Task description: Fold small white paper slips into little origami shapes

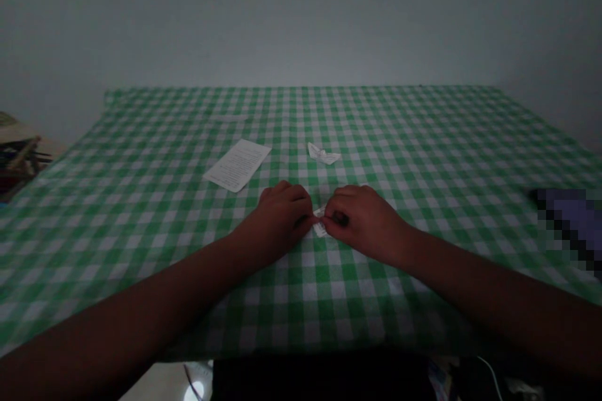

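Evidently, we are partway through the work: a small bow of white paper, creased and spread at both ends, lies beyond the fingers and looks finished to us, while a scrap is in hand and, we judge, not yet done, since both hands are at it. A printed sheet, ahead and to the left of the fingers, lies flat with no fold that we can make out, so we count it as not begun. How many creases the scrap has, or how many are left, we cannot tell, because the fingers cover much of it. As for its place, the scrap sits right between the two sets of fingertips, low over the cloth or resting on it; we cannot tell which. Its pale edges show on the far and near sides of the pinch. The left hand has its thumb and forefinger closed on the scrap from the left, and the right hand pinches it from the right, the tips nearly meeting; the other fingers are curled. From those tips, we find a faint strip farther off past the sheet, and a dark object, too coarse to name, well apart to the right.
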{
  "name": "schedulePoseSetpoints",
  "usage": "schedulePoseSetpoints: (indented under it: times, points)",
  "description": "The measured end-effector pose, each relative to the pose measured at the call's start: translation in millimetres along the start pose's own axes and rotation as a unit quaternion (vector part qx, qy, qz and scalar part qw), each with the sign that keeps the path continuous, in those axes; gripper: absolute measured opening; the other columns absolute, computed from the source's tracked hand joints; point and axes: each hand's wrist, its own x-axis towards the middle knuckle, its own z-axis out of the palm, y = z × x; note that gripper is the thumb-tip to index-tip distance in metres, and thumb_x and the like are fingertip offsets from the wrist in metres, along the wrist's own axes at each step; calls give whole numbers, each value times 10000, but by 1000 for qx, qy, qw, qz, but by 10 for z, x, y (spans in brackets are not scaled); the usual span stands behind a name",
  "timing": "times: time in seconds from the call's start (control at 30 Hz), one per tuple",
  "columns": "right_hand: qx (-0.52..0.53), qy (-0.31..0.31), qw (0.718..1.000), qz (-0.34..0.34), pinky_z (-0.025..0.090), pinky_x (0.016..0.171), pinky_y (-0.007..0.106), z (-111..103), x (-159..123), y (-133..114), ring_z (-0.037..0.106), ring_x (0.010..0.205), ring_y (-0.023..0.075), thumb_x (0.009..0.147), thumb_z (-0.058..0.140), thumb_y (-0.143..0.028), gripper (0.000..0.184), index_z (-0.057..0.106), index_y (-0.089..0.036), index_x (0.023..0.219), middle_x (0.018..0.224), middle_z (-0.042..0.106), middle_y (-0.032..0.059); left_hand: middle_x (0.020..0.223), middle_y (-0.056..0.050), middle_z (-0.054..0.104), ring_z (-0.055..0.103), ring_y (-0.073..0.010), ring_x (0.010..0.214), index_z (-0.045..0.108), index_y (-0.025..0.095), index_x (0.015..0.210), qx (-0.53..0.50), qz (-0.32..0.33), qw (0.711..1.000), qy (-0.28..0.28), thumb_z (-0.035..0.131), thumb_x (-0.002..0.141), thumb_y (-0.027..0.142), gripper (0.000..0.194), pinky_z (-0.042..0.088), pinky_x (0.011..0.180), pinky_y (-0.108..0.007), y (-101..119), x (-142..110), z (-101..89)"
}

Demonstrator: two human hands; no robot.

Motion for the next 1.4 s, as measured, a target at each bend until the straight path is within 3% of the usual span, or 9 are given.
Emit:
schedulePoseSetpoints:
  times: [0.23,0.53,0.8,1.0,1.23,1.4]
  points:
    - [-1,1,999,-43,352,727,321,24,-58,-124,555,728,157,863,641,-226,171,613,-186,699,680,619,-15,967,-40,637,506,-224,957,673,185,848,-7,-14,1000,0,624,908,241,95,397,873,-393,24,16,-15]
    - [53,-8,997,-57,384,763,317,45,-78,-111,566,719,148,831,658,-201,124,619,-199,713,681,628,-30,1001,-28,645,526,-224,972,674,210,883,-63,-4,998,-10,620,894,247,66,407,883,-406,-51,-18,-54]
    - [26,15,1000,-3,391,676,293,18,-28,-75,534,685,154,840,661,-223,196,586,-184,662,662,585,2,1012,-41,651,527,-229,974,681,203,885,-54,-4,998,-16,619,886,235,69,410,897,-412,-42,-9,-62]
    - [12,-1,1000,-26,386,698,303,14,-29,-95,536,687,154,825,667,-208,194,585,-186,651,654,592,-8,1021,-38,652,525,-229,990,684,204,891,-51,-3,999,-8,640,884,243,60,411,904,-409,-46,-16,-52]
    - [11,13,1000,17,388,699,299,2,26,-22,538,695,153,845,670,-234,171,618,-187,689,669,603,-4,1020,-37,649,516,-228,986,688,204,882,-45,-9,999,-12,642,886,239,58,410,909,-411,-35,-11,-53]
    - [14,9,1000,-8,398,710,295,-5,26,2,547,697,148,848,662,-225,148,631,-184,709,683,612,-6,1032,-38,653,517,-230,984,695,212,890,-44,-6,999,-18,636,886,239,65,413,904,-411,-57,-7,-38]
